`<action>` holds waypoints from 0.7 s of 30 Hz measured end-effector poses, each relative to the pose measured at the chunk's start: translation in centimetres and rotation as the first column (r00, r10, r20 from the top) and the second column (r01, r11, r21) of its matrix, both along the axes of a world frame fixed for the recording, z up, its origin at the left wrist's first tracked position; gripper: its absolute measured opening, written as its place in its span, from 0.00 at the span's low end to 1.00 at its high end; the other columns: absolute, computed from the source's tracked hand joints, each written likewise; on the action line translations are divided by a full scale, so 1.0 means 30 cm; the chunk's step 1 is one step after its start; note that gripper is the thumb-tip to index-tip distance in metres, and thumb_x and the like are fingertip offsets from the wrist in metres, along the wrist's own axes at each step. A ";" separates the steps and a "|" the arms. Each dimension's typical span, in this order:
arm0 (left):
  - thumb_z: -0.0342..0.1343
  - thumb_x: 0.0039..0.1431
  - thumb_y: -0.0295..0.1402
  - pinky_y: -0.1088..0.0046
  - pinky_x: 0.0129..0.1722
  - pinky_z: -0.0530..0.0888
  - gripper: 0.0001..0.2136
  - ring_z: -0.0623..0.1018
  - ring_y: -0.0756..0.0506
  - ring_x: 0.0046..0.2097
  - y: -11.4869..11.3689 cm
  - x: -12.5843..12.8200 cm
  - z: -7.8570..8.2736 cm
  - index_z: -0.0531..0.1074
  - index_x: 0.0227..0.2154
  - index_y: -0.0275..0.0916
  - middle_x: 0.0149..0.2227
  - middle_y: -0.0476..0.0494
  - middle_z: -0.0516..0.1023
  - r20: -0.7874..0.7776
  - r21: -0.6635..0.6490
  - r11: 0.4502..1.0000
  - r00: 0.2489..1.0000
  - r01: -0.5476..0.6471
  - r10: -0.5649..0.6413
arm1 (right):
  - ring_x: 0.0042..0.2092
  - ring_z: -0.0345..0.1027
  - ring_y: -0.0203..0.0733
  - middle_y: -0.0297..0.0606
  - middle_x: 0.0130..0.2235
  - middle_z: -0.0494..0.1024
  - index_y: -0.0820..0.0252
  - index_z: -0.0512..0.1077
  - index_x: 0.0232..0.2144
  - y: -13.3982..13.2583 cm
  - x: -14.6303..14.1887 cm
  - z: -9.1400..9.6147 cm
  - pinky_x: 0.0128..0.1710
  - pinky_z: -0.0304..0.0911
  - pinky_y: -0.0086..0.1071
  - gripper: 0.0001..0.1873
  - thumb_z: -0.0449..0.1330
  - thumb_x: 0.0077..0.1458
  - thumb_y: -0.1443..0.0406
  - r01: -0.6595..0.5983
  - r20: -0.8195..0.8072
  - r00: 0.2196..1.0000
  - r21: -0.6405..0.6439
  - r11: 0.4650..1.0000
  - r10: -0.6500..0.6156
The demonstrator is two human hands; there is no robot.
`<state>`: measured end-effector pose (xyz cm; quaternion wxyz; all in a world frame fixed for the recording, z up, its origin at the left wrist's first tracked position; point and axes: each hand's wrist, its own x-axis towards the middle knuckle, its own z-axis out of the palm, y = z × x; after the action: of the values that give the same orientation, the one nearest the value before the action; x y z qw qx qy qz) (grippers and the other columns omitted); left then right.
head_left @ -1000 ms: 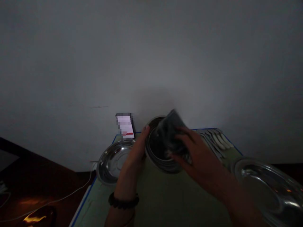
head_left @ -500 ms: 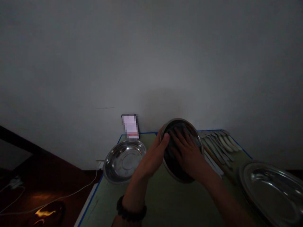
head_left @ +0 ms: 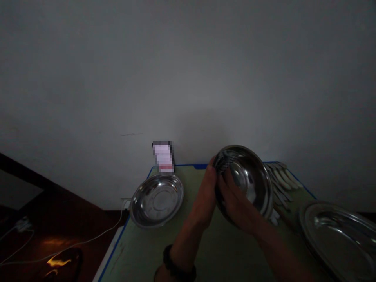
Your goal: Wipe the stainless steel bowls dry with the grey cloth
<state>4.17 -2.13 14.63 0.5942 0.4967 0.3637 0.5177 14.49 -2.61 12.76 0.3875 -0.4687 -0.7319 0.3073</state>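
The steel bowl [head_left: 258, 184] is between my 2 hands, over the far part of the table [head_left: 141, 254], tipped so that its opening turns toward me. I cannot tell whether its base touches the table. My left hand [head_left: 205, 192] has the bowl firmly by its left side, thumb up at the rim and the other fingers hidden behind the wall. My right hand [head_left: 235, 197] reaches inside, fingers together and stretched toward the upper left of the bowl, where a checked cloth [head_left: 226, 159] lies along the inner wall. My fingertips meet the cloth there; I cannot tell whether they pinch it or merely press it to the metal (the inside is dark on that side and shiny on the other).

Just to the right of the bowl, and partly behind it, a row of cutlery [head_left: 280, 176] lies slantwise near the table's back edge, some pieces with pale handles. Nearer me on the right is a large oval tray [head_left: 331, 239], cut off by the edge of my view. To the left of my hands, well apart from the bowl, a shallow metal basin [head_left: 158, 201] sits upright on the table. Behind it a phone [head_left: 163, 156] leans on the grey wall [head_left: 188, 78], its lit screen blurred. I wear a dark bracelet [head_left: 176, 264] on my left wrist. Down to the left, a white cable [head_left: 88, 241] runs across the reddish floor [head_left: 32, 207].
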 end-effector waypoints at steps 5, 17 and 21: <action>0.45 0.60 0.55 0.61 0.61 0.63 0.27 0.71 0.40 0.58 0.019 -0.024 0.002 0.76 0.45 0.37 0.49 0.42 0.80 0.194 -0.141 0.988 0.977 -0.059 0.086 | 0.68 0.45 0.43 0.42 0.66 0.57 0.57 0.52 0.65 -0.071 -0.022 0.106 0.68 0.41 0.45 0.28 0.40 0.67 0.56 -0.154 0.014 0.988 -0.055 0.986 0.155; 0.54 0.59 0.46 0.63 0.62 0.61 0.23 0.66 0.41 0.63 -0.005 -0.090 0.085 0.68 0.56 0.46 0.59 0.47 0.71 0.083 0.242 0.864 0.897 -0.441 0.434 | 0.69 0.39 0.57 0.47 0.66 0.57 0.72 0.60 0.61 -0.041 0.020 0.033 0.65 0.43 0.57 0.27 0.44 0.64 0.63 0.135 0.462 0.849 0.279 0.951 -0.256; 0.53 0.60 0.46 0.62 0.62 0.62 0.25 0.65 0.40 0.63 -0.048 -0.017 0.068 0.64 0.60 0.48 0.61 0.48 0.69 -0.008 0.238 0.940 0.967 -0.244 0.253 | 0.69 0.25 0.55 0.46 0.68 0.46 0.72 0.54 0.64 0.007 0.071 0.014 0.66 0.37 0.60 0.29 0.43 0.64 0.64 0.268 0.365 0.841 0.361 0.893 -0.400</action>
<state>3.67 -3.56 16.67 0.4541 0.5234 0.3709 0.6182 16.64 -2.40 13.18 0.3300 -0.5830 -0.7423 0.0105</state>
